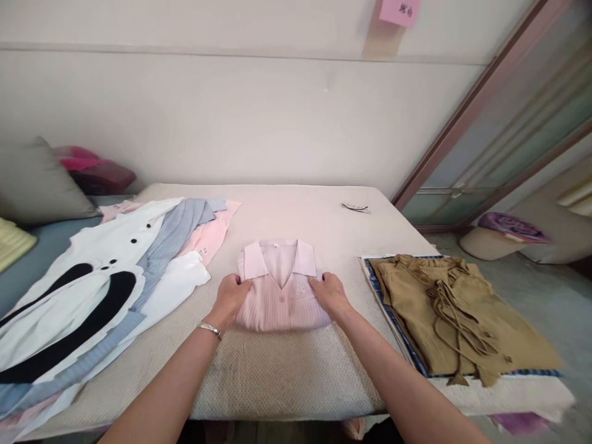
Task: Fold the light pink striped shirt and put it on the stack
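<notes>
My left hand (230,296) and right hand (331,295) grip the sides of a folded pink shirt (280,285) on the table (287,364). Unfolded clothes (92,296) lie left; an olive garment (457,314) lies right.

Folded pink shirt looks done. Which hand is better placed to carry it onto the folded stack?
Right hand: it holds the pink shirt's right edge, nearest the olive stack. Left hand sits on the far side.

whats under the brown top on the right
The brown top lies on a stack: a blue striped edge shows beneath it, with white fabric below that. How many garments, or what they are, is covered.
</notes>
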`<control>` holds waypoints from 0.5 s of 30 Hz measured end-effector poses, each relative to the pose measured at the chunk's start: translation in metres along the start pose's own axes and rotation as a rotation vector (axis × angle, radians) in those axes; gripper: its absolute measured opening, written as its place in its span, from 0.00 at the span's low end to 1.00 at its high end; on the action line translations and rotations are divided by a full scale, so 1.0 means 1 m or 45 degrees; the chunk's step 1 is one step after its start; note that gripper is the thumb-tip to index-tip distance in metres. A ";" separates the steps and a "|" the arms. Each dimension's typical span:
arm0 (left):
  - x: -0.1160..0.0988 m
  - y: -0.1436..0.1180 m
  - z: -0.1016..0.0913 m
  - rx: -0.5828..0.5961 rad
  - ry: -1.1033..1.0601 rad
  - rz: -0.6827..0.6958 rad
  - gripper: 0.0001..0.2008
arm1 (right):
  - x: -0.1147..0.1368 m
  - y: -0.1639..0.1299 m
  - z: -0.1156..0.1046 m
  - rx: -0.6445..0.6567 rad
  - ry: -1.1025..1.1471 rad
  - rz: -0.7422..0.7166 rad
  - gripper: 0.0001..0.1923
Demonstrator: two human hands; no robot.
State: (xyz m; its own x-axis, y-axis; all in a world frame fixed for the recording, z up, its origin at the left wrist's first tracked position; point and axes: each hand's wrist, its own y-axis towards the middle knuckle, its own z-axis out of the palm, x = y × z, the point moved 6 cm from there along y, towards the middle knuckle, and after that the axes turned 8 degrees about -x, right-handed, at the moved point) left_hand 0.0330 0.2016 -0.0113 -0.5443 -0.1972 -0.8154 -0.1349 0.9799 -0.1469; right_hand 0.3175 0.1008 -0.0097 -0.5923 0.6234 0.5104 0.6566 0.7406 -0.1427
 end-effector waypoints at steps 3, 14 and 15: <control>-0.002 0.001 -0.002 0.010 -0.079 -0.037 0.07 | 0.001 -0.001 -0.001 0.005 0.041 -0.005 0.18; -0.007 -0.007 0.015 0.372 -0.595 -0.415 0.20 | 0.009 -0.004 -0.001 0.059 0.227 0.050 0.13; -0.008 -0.007 0.016 0.385 -0.622 -0.443 0.21 | 0.011 -0.004 -0.002 0.058 0.243 0.046 0.11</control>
State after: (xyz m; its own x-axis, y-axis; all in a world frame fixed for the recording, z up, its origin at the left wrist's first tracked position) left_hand 0.0514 0.1969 -0.0123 -0.0638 -0.5367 -0.8414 0.0415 0.8409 -0.5395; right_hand 0.3093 0.1041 -0.0024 -0.4666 0.5940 0.6553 0.6511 0.7322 -0.2000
